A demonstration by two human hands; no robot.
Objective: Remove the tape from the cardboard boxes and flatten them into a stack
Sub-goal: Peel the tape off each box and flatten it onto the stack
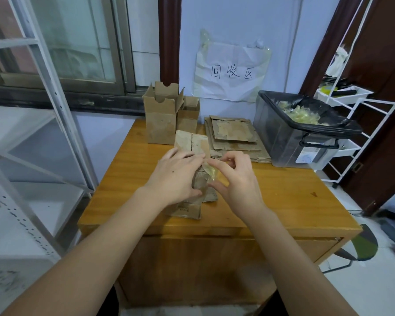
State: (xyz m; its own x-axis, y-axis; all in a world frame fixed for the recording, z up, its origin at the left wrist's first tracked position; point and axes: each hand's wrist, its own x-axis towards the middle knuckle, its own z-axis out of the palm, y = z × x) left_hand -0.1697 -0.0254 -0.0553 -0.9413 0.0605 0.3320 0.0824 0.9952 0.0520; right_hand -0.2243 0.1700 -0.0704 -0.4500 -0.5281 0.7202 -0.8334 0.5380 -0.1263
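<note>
Cardboard box [192, 169] lay mid-desk [283, 197]. Left hand [176, 176] gripped it steady; right hand [235, 176] pinched yellowed tape [211, 172]. Best peel low, slow, along seam, avoiding tears.

Both forearms are bare up to the frame's lower edge, with no sleeves, the left hand [177, 176] and right hand [236, 179] wear no gloves, rings or watch, and dark clothing shows below them.

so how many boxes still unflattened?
3: the box in the hands, the tall open box at the table's back, a smaller box beside it. The tall one may hide more.
</note>
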